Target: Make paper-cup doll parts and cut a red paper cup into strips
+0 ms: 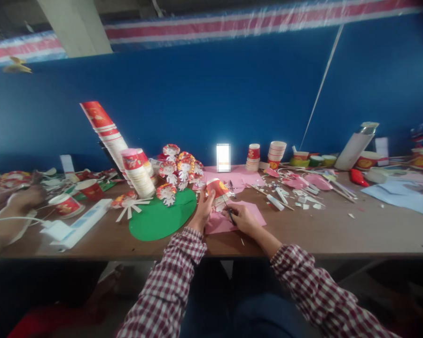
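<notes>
Near the middle of the table, my left hand point(205, 209) is closed on a red and yellow paper cup point(217, 188), its side turned toward the right. My right hand point(240, 218) is closed round the dark handles of a pair of scissors point(230, 215), whose blades point up at the cup's lower part. White strips or cut edges show at the cup's bottom. Beneath both hands lies pink paper point(252, 213). Whether the blades touch the cup is too small to tell.
Left of my hands are a green oval sheet point(162, 218), decorated paper figures point(185, 169), stacked cups point(139, 173) and a white power strip point(86, 223). Another person's hand point(24, 202) is at far left. Paper scraps point(306, 199), a glue tube point(275, 202) and sticks lie right.
</notes>
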The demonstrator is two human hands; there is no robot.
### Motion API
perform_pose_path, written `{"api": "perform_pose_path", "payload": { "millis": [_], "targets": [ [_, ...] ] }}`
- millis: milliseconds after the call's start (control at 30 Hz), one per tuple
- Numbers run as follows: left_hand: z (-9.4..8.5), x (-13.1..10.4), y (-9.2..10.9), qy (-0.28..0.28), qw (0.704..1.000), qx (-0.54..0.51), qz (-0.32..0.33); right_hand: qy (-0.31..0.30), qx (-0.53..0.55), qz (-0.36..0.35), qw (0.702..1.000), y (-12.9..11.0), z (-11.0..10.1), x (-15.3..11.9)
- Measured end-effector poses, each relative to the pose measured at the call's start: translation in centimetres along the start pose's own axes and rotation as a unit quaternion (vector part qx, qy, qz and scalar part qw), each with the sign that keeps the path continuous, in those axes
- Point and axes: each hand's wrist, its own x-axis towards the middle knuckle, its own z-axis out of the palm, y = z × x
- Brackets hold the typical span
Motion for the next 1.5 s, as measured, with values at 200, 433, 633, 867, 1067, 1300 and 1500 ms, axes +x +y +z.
{"api": "perform_pose_path", "payload": {
  "millis": [200, 433, 633, 867, 1067, 1300, 1500],
  "targets": [
    [0.0, 0.1, 0.0, -0.028, 0.998, 0.031, 0.055, -0.002, 0.002, 0.019, 1.0, 0.1, 0.2, -0.1],
    [0.2, -0.6, 0.2, -0.046, 0.995, 0.067, 0.05, 0.008, 0.005, 0.016, 1.0, -0.1, 0.1, 0.1],
    [0.0, -0.4, 0.0, -0.053, 0.991, 0.096, 0.071, 0.018, -0.001, 0.036, 0.999, -0.3, -0.1, 0.2],
    [0.3, -0.6, 0.3, -0.049, 0.994, 0.079, 0.06, 0.022, 0.002, 0.029, 0.999, -1.0, -0.3, 0.0],
    [0.5, -0.7, 0.3, -0.045, 0.995, 0.074, 0.058, 0.022, -0.005, 0.012, 1.0, -0.8, -0.3, 0.1],
    [0.3, -0.6, 0.3, -0.054, 0.993, 0.091, 0.048, 0.032, 0.02, 0.03, 0.999, -0.4, -0.2, 0.3],
    [0.1, -0.5, 0.1, -0.078, 0.981, 0.158, 0.083, 0.038, 0.028, 0.024, 0.999, -1.0, -0.3, 0.2]
  ]
}}
